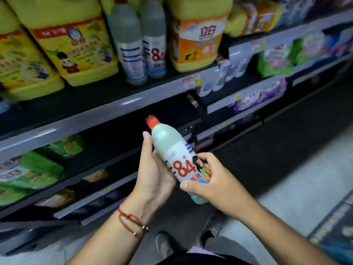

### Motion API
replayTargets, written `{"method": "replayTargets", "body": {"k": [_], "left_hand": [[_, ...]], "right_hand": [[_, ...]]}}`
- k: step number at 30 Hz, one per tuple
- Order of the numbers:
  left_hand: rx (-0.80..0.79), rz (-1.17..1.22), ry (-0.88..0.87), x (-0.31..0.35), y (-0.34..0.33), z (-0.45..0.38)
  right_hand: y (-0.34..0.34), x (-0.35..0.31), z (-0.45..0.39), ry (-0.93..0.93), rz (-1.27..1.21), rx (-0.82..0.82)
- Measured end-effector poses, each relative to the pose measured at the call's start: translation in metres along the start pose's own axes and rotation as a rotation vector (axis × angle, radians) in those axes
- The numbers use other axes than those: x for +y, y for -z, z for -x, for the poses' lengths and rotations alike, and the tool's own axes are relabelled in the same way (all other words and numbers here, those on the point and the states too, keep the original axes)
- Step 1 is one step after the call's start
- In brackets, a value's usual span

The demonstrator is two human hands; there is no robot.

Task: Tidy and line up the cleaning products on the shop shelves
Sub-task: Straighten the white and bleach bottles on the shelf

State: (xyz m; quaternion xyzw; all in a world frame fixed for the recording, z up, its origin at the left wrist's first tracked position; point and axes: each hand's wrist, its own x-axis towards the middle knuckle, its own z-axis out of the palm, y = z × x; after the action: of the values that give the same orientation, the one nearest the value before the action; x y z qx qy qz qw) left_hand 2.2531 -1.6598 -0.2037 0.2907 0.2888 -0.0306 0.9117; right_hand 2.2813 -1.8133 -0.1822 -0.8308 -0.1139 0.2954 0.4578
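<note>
Both forearms reach up from the bottom of the view, the left one wearing a red cord bracelet (131, 221) at the wrist. Between them they hold a pale translucent plastic bottle with a red cap and a big red "84" label (176, 159), tilted so its cap leans up and to the left, in the air in front of the lower shelves and not resting on any of them. The left hand (152, 173) cups the bottle's left side, thumb stretched up along the shoulder and the other fingers hidden behind it, seemingly curled round. The right hand (208, 180) grips the lower body, thumb across the front by the label's foot and fingers curled over the picture on the label.

Up on the grey metal shelf (118, 108) stand two matching "84" bottles (141, 46), touching, between large yellow detergent jugs (72, 44) and an orange-labelled yellow jug (196, 39); that row looks like the place for the held bottle.

Judging by its look, the bottle is fairly stiff and, if full, moderately heavy, with a smooth wall and a glossy label that could slip. The waist, around the label, seems the safest place to grip, one hand low under the base when lifting; the cap is best left alone in case it leaks.
</note>
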Motion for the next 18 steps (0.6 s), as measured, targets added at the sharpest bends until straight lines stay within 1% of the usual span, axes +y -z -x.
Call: {"method": "replayTargets", "body": {"k": [2,3,5,9,12,14,16,18], "left_hand": [[0.063,0.153,0.129,-0.015,-0.008,-0.009],[0.094,0.177,0.180,-0.025,-0.014,-0.013],[0.123,0.183,0.253,-0.046,-0.027,-0.019],[0.098,0.141,0.353,-0.083,-0.054,-0.032],[0.077,0.009,0.358,-0.107,-0.084,-0.044],[0.029,-0.123,0.348,-0.124,-0.108,-0.052],[-0.064,-0.306,0.349,-0.142,-0.137,-0.062],[-0.134,-0.541,0.261,-0.160,-0.166,-0.072]], "right_hand": [[0.003,0.017,0.010,-0.065,0.010,0.014],[0.008,0.025,0.018,-0.101,0.011,0.020],[0.021,0.040,0.030,-0.160,-0.024,0.028],[0.056,0.070,0.045,-0.206,-0.079,0.059],[0.088,0.092,0.048,-0.223,-0.131,0.098],[0.114,0.106,0.049,-0.250,-0.188,0.110],[0.141,0.124,0.050,-0.283,-0.230,0.111],[0.165,0.142,0.049,-0.324,-0.269,0.123]]}}
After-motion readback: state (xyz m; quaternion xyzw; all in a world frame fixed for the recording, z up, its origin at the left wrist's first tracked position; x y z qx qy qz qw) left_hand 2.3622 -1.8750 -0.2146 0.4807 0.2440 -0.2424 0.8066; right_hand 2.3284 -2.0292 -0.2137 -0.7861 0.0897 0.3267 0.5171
